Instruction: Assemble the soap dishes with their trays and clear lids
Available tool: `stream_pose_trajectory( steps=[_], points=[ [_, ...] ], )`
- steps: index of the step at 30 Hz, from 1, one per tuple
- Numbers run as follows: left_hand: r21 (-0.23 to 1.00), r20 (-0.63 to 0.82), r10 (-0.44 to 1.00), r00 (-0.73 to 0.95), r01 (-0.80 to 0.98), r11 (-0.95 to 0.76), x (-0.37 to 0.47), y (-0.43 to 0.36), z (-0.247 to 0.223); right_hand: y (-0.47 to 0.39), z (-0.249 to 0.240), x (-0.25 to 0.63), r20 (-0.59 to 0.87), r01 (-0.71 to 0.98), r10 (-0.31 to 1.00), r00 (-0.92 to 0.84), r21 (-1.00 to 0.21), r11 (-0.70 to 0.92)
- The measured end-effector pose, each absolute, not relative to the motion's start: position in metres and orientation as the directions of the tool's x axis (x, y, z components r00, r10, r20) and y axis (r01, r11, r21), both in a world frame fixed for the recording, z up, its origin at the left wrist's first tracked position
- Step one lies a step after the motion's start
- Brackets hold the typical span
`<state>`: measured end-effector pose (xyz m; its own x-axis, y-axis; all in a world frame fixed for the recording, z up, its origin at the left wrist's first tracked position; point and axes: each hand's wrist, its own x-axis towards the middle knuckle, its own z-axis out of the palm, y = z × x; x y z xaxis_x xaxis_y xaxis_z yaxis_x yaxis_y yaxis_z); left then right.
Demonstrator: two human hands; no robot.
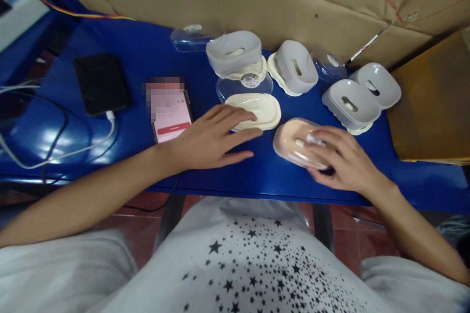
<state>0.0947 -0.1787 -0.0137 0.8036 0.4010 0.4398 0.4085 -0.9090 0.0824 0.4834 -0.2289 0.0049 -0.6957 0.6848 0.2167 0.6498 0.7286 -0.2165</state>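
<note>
My left hand point(222, 139) is open, its fingers apart, with the fingertips at the near left edge of a cream oval soap dish base point(270, 110). I cannot tell whether they touch it. To the right, my right hand point(343, 156) curls over a peach oval soap dish point(293, 132) with a clear lid and holds it by its right end, low over the blue table. Behind the cream base lies a clear lid point(227, 90) with a round label. Farther back are a grey slotted soap tray point(237, 58) and another grey slotted tray point(299, 66), both on cream bases.
Two more grey trays point(382, 83) stand at the right, beside a brown cardboard box point(433, 102). Clear lids point(194, 41) lie along the back. A phone point(171, 112) and a black power bank point(99, 83) with a white cable point(91, 144) occupy the left of the blue table point(235, 183).
</note>
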Motion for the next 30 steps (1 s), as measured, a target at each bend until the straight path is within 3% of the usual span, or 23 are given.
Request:
stream_pose_trajectory(
  steps=[2,5,13,18,21,26,30],
  points=[
    [0.045,0.381,0.454,0.805,0.475,-0.879,0.094,-0.176,-0.014,-0.228,0.01,0.498,0.188,0.774,0.792,-0.581,-0.175,0.609],
    [0.042,0.344,0.396,0.851,0.408,-0.912,0.096,-0.177,-0.016,-0.222,0.016,0.498,0.178,0.876,0.873,-0.454,-0.089,0.474],
    [0.008,0.404,0.268,0.874,0.29,-0.957,0.097,-0.184,-0.016,-0.197,0.045,0.455,0.197,0.904,0.892,-0.406,-0.054,0.424],
    [0.005,0.405,0.311,0.86,0.338,-0.941,0.095,-0.181,-0.016,-0.17,0.052,0.517,0.156,0.996,0.985,-0.074,-0.044,0.081],
    [-0.028,0.406,0.336,0.85,0.379,-0.925,0.095,-0.178,-0.015,-0.162,0.045,0.547,0.059,0.99,0.992,-0.114,-0.07,0.118],
    [-0.072,0.392,0.377,0.839,0.437,-0.897,0.092,-0.175,-0.014,-0.167,0.044,0.559,0.024,0.958,0.97,-0.243,-0.15,0.243],
    [-0.052,0.37,0.413,0.832,0.463,-0.885,0.092,-0.174,-0.014,-0.174,0.047,0.56,-0.046,0.979,0.98,-0.193,-0.079,0.189]
  ],
)
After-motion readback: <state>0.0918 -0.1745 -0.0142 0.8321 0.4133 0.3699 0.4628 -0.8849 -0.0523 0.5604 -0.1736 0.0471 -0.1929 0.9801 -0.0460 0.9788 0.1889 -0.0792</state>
